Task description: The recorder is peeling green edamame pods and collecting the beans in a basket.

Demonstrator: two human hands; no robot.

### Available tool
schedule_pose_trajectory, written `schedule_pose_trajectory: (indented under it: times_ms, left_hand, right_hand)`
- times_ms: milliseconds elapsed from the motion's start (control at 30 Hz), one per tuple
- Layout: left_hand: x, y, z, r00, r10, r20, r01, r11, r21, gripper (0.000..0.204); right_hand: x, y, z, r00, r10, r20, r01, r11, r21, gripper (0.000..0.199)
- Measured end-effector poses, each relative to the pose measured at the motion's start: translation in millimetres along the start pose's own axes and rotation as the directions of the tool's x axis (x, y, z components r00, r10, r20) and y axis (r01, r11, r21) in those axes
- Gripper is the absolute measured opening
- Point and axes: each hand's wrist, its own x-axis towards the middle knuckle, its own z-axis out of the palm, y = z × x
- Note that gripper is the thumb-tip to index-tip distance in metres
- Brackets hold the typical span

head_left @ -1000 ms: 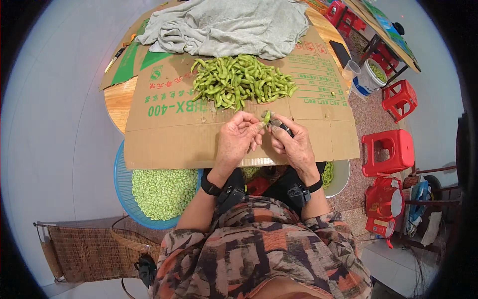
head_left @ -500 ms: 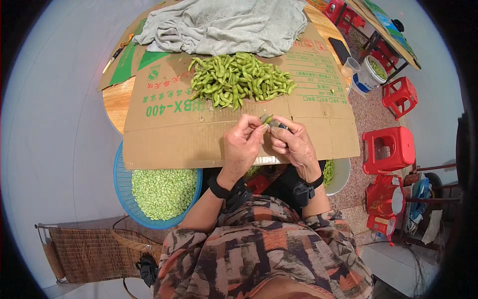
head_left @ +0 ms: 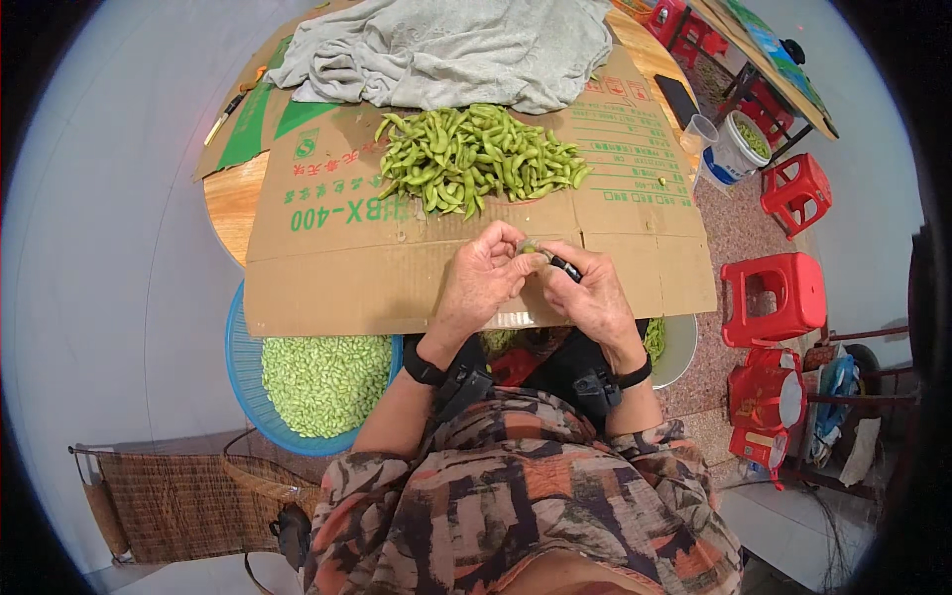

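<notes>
Shift since half a second ago: the fingertips have closed over the bean pod (head_left: 529,248), so less green shows, and more of the black tool (head_left: 565,266) is visible.
Left hand (head_left: 484,270): thumb and fingers pinched together on the pod, above the near part of the cardboard (head_left: 342,283).
Right hand (head_left: 592,296): curled around the tool, fingertips meeting the left ones at the pod.
Pod pile (head_left: 481,159): on the cardboard just beyond the hands, the grey cloth (head_left: 446,55) behind it.
Blue basket (head_left: 239,382): at the person's left, holding shelled beans (head_left: 325,387); the cardboard edge overhangs its far side.
Pale basin (head_left: 682,352): at the right, partly hidden by cardboard and forearm.
Right of the table (head_left: 233,208): white bucket (head_left: 727,164), red stools (head_left: 778,297).
Blocked from sight: most of the pod, behind fingers.
</notes>
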Motion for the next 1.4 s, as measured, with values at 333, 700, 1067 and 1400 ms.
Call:
schedule_pose_trajectory:
  times_ms: [333, 700, 1067, 1400]
  left_hand:
    - [-5, -8, -1, 0.986, 0.15, -0.066, -0.104, 0.886, 0.451, 0.015]
    - [7, -31, 15, 0.947, 0.041, -0.318, 0.001, 0.991, 0.131, 0.022]
    - [-8, -10, 10, 0.991, -0.125, -0.044, 0.086, 0.862, -0.499, 0.019]
    - [-145, 77, -112, 0.948, -0.249, -0.2, 0.319, 0.716, 0.621, 0.022]
  right_hand:
    - [6, 17, -6, 1.0, 0.029, 0.01, -0.029, 0.997, 0.066, 0.027]
    - [9, 25, 45, 0.773, -0.593, -0.226, 0.329, 0.679, -0.657, 0.034]
    - [20, 39, 25, 0.862, -0.424, -0.278, 0.357, 0.897, -0.262, 0.03]
    - [-13, 5, -26, 0.792, -0.292, 0.536, 0.464, 0.859, -0.218, 0.035]
